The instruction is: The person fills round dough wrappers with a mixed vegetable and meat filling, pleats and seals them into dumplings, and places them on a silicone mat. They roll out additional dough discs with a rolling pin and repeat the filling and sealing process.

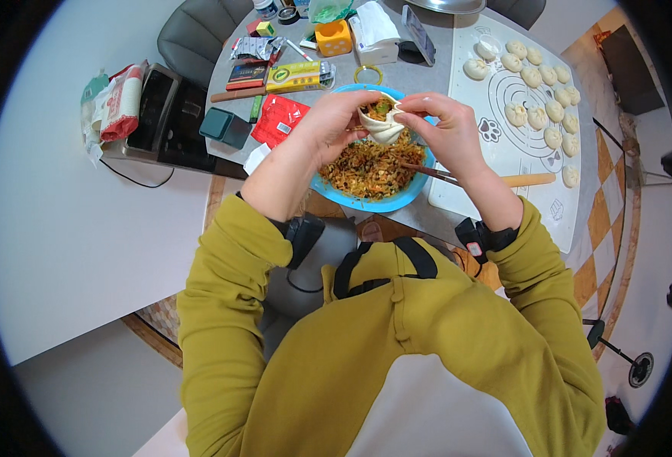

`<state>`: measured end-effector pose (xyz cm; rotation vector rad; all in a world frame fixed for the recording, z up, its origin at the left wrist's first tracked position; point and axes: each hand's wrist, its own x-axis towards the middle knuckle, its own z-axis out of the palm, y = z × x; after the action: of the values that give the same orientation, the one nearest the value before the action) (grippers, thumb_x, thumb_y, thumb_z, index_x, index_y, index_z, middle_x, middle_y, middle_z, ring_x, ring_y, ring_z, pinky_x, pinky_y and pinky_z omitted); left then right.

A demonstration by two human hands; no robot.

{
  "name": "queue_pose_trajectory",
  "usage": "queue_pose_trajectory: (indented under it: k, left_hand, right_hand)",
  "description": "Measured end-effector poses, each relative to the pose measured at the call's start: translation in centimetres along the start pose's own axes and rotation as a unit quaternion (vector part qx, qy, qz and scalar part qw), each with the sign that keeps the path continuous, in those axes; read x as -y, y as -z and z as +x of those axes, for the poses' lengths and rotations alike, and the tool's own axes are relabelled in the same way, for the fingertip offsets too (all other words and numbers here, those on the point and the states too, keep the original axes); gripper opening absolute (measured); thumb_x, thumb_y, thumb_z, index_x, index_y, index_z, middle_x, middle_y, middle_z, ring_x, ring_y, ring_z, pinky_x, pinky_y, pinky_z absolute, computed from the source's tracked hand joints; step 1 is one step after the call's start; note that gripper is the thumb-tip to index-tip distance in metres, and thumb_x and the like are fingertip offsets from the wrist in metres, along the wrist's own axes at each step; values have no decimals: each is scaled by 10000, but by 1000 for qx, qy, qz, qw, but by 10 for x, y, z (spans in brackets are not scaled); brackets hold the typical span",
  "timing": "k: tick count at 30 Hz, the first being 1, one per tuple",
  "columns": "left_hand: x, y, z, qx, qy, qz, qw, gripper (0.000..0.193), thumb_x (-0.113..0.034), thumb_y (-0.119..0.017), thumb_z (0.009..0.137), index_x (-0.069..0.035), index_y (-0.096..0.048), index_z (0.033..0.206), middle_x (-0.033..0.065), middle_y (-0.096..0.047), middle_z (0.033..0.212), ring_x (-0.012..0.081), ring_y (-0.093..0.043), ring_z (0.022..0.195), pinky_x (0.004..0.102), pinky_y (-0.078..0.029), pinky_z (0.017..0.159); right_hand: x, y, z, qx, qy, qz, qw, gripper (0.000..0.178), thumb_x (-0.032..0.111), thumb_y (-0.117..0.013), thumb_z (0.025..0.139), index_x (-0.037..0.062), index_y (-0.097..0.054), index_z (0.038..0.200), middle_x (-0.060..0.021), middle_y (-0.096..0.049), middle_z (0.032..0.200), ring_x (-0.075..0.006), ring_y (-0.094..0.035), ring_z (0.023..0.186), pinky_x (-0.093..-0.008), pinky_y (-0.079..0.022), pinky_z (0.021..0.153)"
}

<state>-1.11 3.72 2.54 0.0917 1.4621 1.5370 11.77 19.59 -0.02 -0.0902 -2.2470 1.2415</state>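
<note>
A partly closed dough bun (385,132) is held up between my two hands, its brown and green filling showing through the open top. My left hand (331,128) cups its left side, with the thumb and fingers round the dough. On the other side, the thumb and fingers of my right hand (449,131) pinch the pleated rim. Below is a blue bowl (376,206) of chopped filling (368,172). Brown chopsticks (432,174) lean in the filling and over the bowl's right rim, under my right wrist.
A white mat (464,100) on the right bears several pleated buns (536,117) and a wooden rolling pin (530,180). Behind the bowl are a tissue box (376,47), a propped phone (418,34) and a yellow holder (334,38). A red packet (280,119) and dark green box (225,127) lie left.
</note>
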Motion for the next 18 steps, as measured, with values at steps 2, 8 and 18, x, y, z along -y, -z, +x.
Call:
queue_pose_trajectory:
  k: [2,8,18]
  left_hand:
    - [10,-4,-1,12,-8,-24,1000,294,-312,-623,996,-113,-639,1213,29,-675,1070,98,-641,911,251,-512,719]
    - [36,-15,4,-4,-72,-32,997,324,-150,-558,1039,-109,-591,1359,39,-669,1142,144,-670,986,306,-571,690]
    - [24,-15,4,-11,-65,91,994,318,-66,-558,968,-87,-665,1266,46,-695,1094,140,-683,907,294,-564,717]
  right_hand:
    - [0,-5,-2,-17,-7,7,1000,132,108,-799,810,39,-751,912,-109,-741,890,-215,-719,765,-305,-555,686]
    - [-1,-7,-6,-20,-32,-23,999,150,67,-798,813,25,-747,946,-87,-734,868,-163,-704,763,-287,-559,700]
    - [2,-6,-6,-24,32,-47,998,215,142,-803,815,56,-729,997,-98,-713,855,-236,-710,761,-317,-555,665]
